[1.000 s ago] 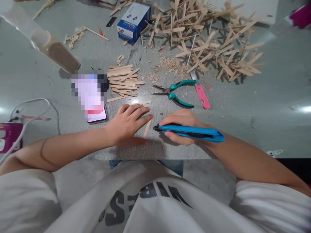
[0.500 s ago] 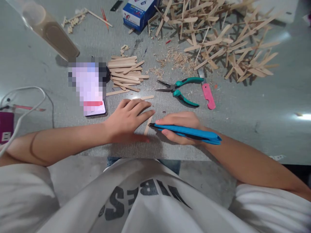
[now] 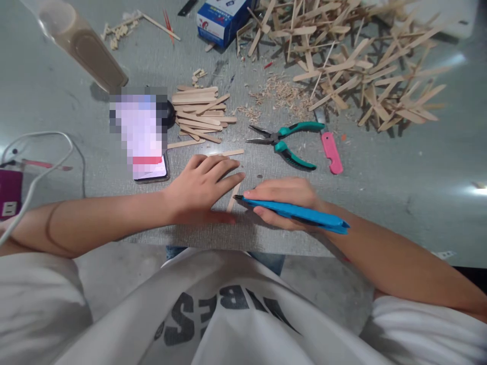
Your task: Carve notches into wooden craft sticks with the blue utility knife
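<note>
My left hand (image 3: 205, 187) lies palm down on the table with its fingers spread. A thin wooden craft stick (image 3: 233, 198) lies slantwise between its index finger and thumb, its ends partly hidden by them. My right hand (image 3: 287, 200) is closed around a slim tool, apparently blue-handled pliers (image 3: 300, 212), whose narrow dark tip meets the stick. Beyond that hand rest needle-nose pliers (image 3: 281, 142) with green and black grips, jaws apart. A pink-handled knife (image 3: 332, 152) lies beside them. Ahead of my left fingers is a loose bundle of craft sticks (image 3: 205, 109).
A large tangle of joined sticks (image 3: 357, 66) fills the back right, with wood shavings (image 3: 281, 94) before it. A blue box (image 3: 222, 23) stands behind. On the left are a phone (image 3: 152, 171), a brown-filled bottle (image 3: 89, 50) and a white cable (image 3: 41, 177).
The view has shifted slightly. The pliers' blue rear end has dipped a little toward me, while their tip stays at the stick. My left hand holds its place.
</note>
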Motion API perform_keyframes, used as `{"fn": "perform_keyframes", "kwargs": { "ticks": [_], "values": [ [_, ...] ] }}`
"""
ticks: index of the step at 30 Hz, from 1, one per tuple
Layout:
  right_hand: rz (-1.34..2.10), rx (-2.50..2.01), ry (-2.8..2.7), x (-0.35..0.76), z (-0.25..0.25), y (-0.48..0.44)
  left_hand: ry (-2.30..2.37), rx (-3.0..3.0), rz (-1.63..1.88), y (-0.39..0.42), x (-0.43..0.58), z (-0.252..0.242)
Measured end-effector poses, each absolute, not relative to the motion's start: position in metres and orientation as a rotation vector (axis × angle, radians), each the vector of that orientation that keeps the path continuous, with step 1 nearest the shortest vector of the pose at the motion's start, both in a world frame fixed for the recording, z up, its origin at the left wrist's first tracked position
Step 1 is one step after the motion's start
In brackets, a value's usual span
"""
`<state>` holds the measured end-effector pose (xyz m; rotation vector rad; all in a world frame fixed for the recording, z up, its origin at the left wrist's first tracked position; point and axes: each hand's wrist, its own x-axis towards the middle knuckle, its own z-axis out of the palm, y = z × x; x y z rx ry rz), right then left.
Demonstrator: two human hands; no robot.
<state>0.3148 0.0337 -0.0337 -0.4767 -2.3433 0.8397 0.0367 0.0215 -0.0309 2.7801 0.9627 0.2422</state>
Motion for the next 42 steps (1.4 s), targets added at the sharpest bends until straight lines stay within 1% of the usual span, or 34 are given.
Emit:
{"fn": "perform_keyframes", "kwargs": {
  "ticks": [20,26,42],
  "values": [
    [0.822,-0.488,-2.377,0.3144,-0.0314,0.0343,0.977,2.733,0.255,0.0213,0.0372,-0.0301],
    [0.802,-0.576,-2.318,0.3145,-0.0301,0.0334,0.980,2.711,0.232,0.0217,0.0372,-0.0291],
    [0.816,-0.495,-2.356,0.3148,-0.0347,0.0357,0.966,2.723,0.250,0.0213,0.0378,-0.0323]
  ]
}}
